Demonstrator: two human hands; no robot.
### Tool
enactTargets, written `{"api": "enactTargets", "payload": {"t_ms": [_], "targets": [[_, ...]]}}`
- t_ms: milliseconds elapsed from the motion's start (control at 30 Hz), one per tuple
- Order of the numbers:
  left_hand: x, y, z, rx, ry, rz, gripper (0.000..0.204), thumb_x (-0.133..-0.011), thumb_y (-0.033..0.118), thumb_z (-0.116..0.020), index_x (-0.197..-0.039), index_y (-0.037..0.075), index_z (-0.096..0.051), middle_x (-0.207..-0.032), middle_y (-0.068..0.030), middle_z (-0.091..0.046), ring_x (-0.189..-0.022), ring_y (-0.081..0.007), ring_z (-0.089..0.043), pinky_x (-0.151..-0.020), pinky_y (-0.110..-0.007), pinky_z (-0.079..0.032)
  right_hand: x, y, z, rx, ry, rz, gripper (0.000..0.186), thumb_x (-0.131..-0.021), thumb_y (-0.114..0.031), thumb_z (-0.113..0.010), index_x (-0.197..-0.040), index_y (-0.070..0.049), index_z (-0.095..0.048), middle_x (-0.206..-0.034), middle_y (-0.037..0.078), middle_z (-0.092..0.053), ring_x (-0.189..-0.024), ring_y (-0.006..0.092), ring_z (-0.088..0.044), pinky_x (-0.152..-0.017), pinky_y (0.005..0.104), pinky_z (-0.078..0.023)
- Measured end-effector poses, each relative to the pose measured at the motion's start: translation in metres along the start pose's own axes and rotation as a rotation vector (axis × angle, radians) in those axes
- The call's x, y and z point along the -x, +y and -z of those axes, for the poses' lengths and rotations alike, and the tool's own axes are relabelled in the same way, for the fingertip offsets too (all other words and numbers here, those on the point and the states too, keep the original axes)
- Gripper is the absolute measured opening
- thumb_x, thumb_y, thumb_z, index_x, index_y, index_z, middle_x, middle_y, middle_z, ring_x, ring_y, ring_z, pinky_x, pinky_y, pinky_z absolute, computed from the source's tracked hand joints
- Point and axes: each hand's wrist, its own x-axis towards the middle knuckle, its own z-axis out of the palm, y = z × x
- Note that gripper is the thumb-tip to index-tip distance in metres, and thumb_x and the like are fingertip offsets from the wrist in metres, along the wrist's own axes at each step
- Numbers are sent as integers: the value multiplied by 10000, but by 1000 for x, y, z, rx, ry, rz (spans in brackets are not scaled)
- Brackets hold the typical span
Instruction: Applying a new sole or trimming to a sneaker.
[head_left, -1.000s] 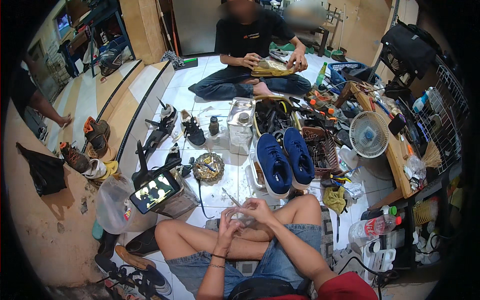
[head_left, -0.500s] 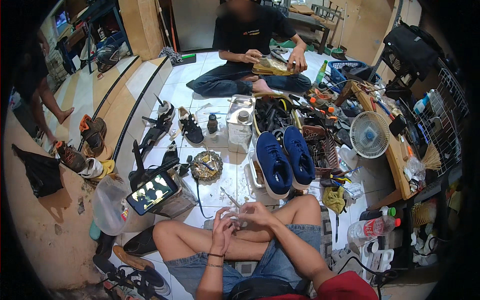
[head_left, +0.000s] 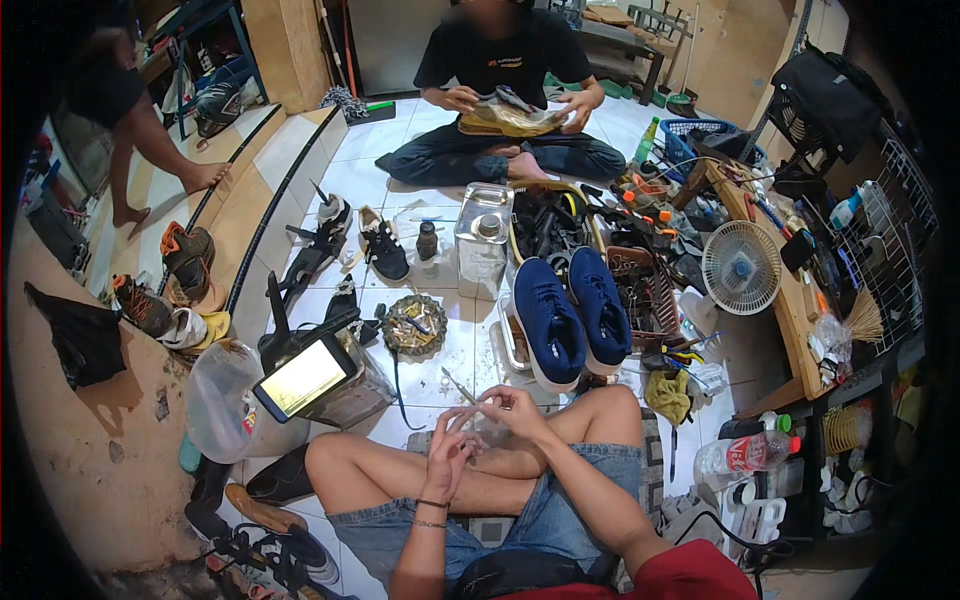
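Over my crossed legs, my left hand [head_left: 450,452] is raised with its fingers bent toward my right hand [head_left: 512,412]. The fingertips of both hands are drawn in close to each other; anything between them is too small and blurred to name. My right thumb and fingers are pinched together. A slim, pale stick-like tool with a darker pointed tip [head_left: 459,386] shows just beyond my right fingertips; whether it is held or lies on the floor is unclear. Ahead of my hands stands a pair of navy blue shoes [head_left: 550,325] with white soles.
A phone [head_left: 305,378] leans on a metal box at left, near an ashtray [head_left: 415,327]. Beyond are a metal can [head_left: 484,245] and baskets of tools. A fan [head_left: 741,267] and bottles [head_left: 745,457] line the right. Another person sits opposite; someone stands on the left steps.
My hands stay close together, with only slight finger movement. The phone screen has turned bright. The seated person tilts up a yellowish shoe sole, and the person at left has stepped rightward.
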Motion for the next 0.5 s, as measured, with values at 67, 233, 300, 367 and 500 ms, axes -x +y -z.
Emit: {"api": "enactTargets", "payload": {"t_ms": [67,233,300,367,500], "targets": [[1,0,1,0,-50,-1,477,-900,226,-557,-1333,82,-418,-1426,-162,-464,-889,-212,-585,-767,-348,-494,0,-1,-1,-33,-8,-2,198,-885,-158,-730,-986,10,-698,-785,20,-674,-665,55,-579,-586,211,-458],[-3,3,-1,12,-62,12,493,-897,230,-559,-1350,96,-415,-1426,-144,-463,-908,-217,-584,-801,-366,-502,-4,6,2,-118,15,-22,176,-873,-123,-732,-960,28,-710,-820,51,-697,-688,82,-604,-617,233,-487],[-4,3,-5,7,-74,24,492,-900,234,-558,-1353,106,-415,-1413,-133,-472,-916,-216,-583,-800,-367,-500,-5,14,8,-89,11,-12,214,-879,-149,-733,-993,30,-703,-850,64,-706,-728,99,-641,-637,238,-525],[-4,-1,2,19,-34,6,478,-908,229,-551,-1353,115,-417,-1379,-121,-504,-922,-210,-582,-799,-358,-497,-3,13,5,-107,-31,-33,206,-883,-139,-727,-989,35,-701,-837,64,-701,-723,100,-633,-638,241,-516],[-7,-3,3,98,35,47,454,-926,194,-533,-1358,118,-415,-1317,-112,-555,-904,-191,-586,-787,-335,-493,2,8,5,-156,-22,2,179,-874,-118,-729,-965,35,-705,-822,51,-692,-714,88,-614,-635,231,-489]]}}
